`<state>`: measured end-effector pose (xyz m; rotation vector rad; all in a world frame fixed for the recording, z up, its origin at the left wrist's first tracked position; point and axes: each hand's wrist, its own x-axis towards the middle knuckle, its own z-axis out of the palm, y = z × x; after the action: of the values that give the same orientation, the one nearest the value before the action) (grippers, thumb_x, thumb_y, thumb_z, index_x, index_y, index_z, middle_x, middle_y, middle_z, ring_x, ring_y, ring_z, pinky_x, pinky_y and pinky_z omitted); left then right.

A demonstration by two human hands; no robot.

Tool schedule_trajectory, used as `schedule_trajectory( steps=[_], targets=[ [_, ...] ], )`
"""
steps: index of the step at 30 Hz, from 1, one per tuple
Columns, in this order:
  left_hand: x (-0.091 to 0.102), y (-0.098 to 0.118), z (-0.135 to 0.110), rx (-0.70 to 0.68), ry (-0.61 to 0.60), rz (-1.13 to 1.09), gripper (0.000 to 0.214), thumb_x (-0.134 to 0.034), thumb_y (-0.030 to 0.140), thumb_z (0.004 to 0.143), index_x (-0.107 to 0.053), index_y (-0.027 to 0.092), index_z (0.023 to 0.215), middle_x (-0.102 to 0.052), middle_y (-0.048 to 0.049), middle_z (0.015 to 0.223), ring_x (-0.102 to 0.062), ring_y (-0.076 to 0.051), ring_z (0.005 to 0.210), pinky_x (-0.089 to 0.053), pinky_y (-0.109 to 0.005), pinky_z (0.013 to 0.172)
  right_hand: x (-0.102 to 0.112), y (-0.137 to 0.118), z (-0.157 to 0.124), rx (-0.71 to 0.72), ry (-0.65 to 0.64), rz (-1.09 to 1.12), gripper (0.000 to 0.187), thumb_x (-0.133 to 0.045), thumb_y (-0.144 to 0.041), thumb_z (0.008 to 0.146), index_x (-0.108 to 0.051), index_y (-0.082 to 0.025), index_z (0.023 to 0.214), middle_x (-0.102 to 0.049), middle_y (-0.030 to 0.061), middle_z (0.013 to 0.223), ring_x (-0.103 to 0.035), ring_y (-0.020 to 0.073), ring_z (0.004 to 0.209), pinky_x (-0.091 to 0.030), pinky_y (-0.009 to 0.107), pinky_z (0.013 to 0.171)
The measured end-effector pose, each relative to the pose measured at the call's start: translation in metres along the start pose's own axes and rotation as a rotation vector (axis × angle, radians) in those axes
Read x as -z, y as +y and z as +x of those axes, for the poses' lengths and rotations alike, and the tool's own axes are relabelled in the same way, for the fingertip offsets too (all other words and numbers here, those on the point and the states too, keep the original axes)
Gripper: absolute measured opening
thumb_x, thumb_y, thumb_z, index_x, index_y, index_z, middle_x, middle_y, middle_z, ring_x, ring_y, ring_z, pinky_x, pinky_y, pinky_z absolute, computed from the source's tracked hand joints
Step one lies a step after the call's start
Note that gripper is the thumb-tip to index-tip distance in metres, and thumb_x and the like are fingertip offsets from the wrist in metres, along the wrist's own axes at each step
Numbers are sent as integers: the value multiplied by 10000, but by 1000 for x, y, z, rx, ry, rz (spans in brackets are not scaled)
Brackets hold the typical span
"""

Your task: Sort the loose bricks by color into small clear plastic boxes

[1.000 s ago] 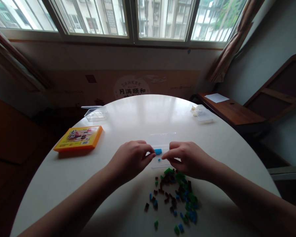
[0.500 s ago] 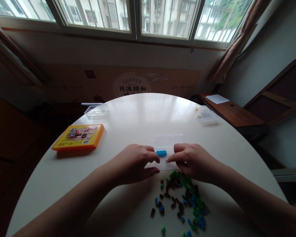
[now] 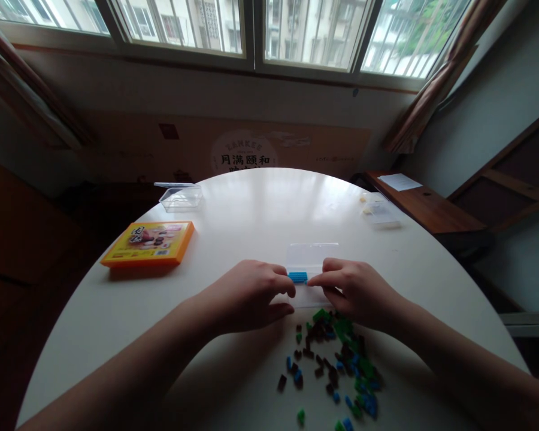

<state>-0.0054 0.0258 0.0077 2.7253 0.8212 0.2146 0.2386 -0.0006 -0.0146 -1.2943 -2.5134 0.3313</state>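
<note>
A short row of joined light-blue bricks point(image 3: 298, 276) sits over a small clear plastic box point(image 3: 312, 254) in the middle of the round white table point(image 3: 233, 209). My left hand point(image 3: 247, 296) pinches the row's left end between thumb and forefinger. My right hand point(image 3: 357, 290) has its fingers closed at the row's right end, forefinger tip touching it. Just in front of my hands lies a loose pile of small bricks point(image 3: 336, 353) in brown, green and blue, spreading toward the near edge.
An orange flat box point(image 3: 149, 243) lies at the left of the table. A clear open box point(image 3: 181, 196) stands at the back left, another clear box point(image 3: 379, 212) at the back right. A wooden desk point(image 3: 424, 206) with a paper adjoins the right side.
My right hand carried a tiny blue brick up from the clear box to the right end of the blue row. The view shifted slightly, so the table's contents appear a little further right.
</note>
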Motion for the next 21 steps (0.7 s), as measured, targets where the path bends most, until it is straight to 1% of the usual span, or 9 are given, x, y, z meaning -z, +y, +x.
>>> schedule_trajectory(
  steps=[7,12,21],
  targets=[
    [1,2,0,-10,-2,-1,129,-680,308,810,-713,261,926,-714,2,887,-641,-145,691,-415,-251,602,-2,2,0,8,2,9,373,-541,-123,836,-741,-305,1092,-640,13,840,-581,124,704,-397,249,630],
    [1,2,0,-2,2,5,124,-678,315,812,-718,267,919,-709,11,872,-639,-141,686,-423,-257,599,-3,1,0,0,11,9,388,-546,-125,837,-735,-323,1112,-638,8,835,-579,124,699,-405,250,637],
    [1,2,0,0,3,8,126,-682,318,811,-718,270,923,-710,13,878,-644,-144,694,-433,-262,608,1,2,-1,-7,-13,37,392,-542,-128,849,-725,-327,1133,-638,7,852,-584,125,704,-423,247,643]
  ],
)
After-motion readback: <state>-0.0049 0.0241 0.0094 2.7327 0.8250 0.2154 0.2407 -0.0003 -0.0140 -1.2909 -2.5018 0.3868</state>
